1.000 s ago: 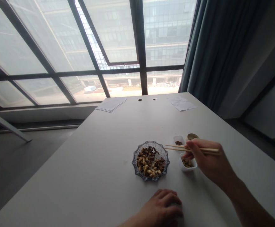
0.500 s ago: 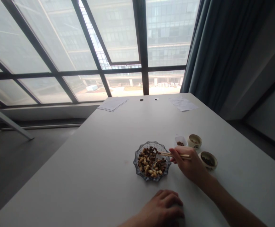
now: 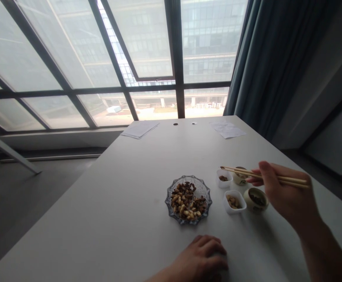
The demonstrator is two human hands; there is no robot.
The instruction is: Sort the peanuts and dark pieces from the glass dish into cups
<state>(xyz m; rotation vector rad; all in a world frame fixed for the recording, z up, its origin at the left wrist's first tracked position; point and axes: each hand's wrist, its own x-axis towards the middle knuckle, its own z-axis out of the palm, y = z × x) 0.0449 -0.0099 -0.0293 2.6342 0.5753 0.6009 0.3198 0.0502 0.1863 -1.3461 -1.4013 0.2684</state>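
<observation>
My right hand (image 3: 288,192) is closed around a pair of wooden chopsticks (image 3: 253,173). At their tips, above a small white square dish (image 3: 224,184) holding brown bits, is something small and dark, perhaps a seed. Behind the chopsticks a cream cup (image 3: 241,181) is partly hidden. Close to my right hand stand a second cream cup (image 3: 249,204) with dark contents and another white square dish (image 3: 237,211) with light brown pieces. A scalloped glass plate (image 3: 202,188) bears peanuts and dark seeds. My left hand (image 3: 200,256) lies palm down on the table, fingers loosely bent, nearest the plate.
The white table (image 3: 114,203) reaches back to the large windows. Paper sheets lie at its far left (image 3: 140,129) and far right (image 3: 228,130), with two round cable holes (image 3: 175,124) between. A blue curtain (image 3: 256,70) hangs at the right.
My right hand has moved right with the chopsticks, whose tips have gone from the glass plate to above the far white dish. The nearer white dish has come into view. My left hand stays put.
</observation>
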